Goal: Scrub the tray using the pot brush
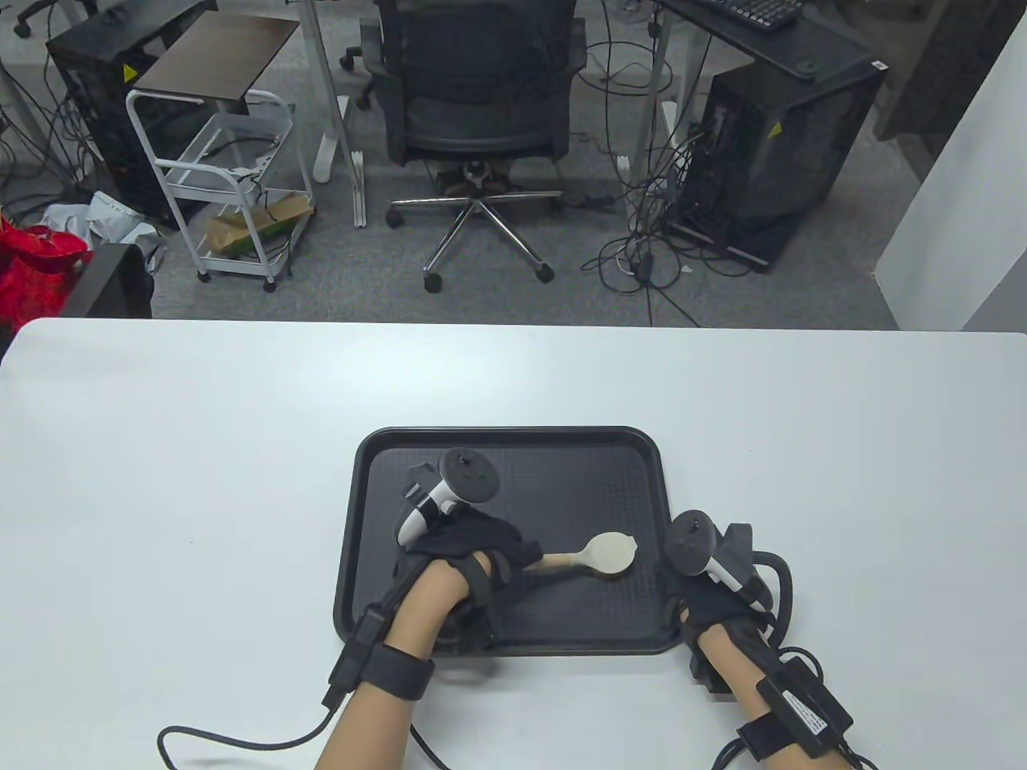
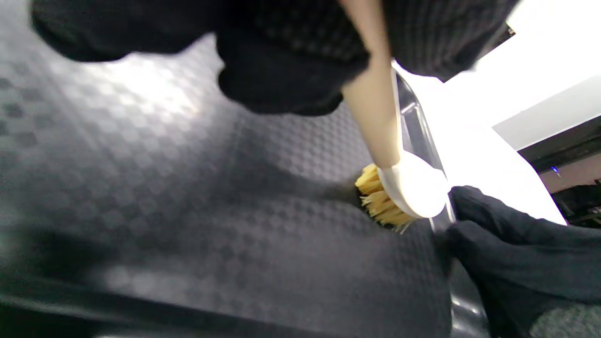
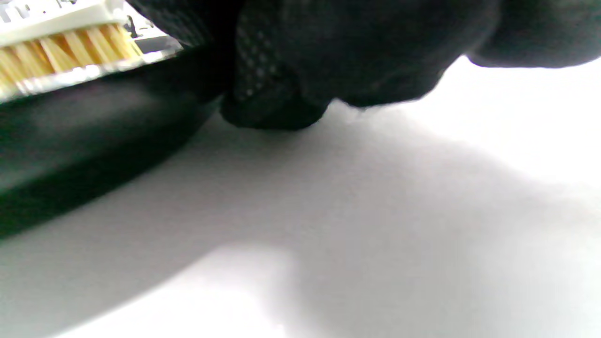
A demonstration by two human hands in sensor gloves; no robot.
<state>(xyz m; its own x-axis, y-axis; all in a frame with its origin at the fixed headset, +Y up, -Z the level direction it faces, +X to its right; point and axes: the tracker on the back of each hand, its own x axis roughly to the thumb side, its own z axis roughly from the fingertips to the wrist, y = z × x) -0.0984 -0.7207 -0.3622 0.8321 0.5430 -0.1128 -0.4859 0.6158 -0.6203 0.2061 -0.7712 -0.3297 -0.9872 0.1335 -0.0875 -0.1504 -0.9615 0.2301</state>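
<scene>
Mid-scrub: left hand [image 1: 469,553] grips the pot brush [image 1: 598,555], bristles on the tray [image 1: 513,441]; right hand [image 1: 710,589] holds the tray's edge; sweep untouched areas next.

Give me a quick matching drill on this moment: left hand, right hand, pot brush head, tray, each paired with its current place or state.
Things:
1. left hand
2. right hand
3. pot brush head
4. tray

States:
A. lies flat on the white table
B. bristles down on the tray floor, near its right side
C. grips the brush handle
D. rests at the tray's right rim

Pairs: 1-C, 2-D, 3-B, 4-A
</scene>
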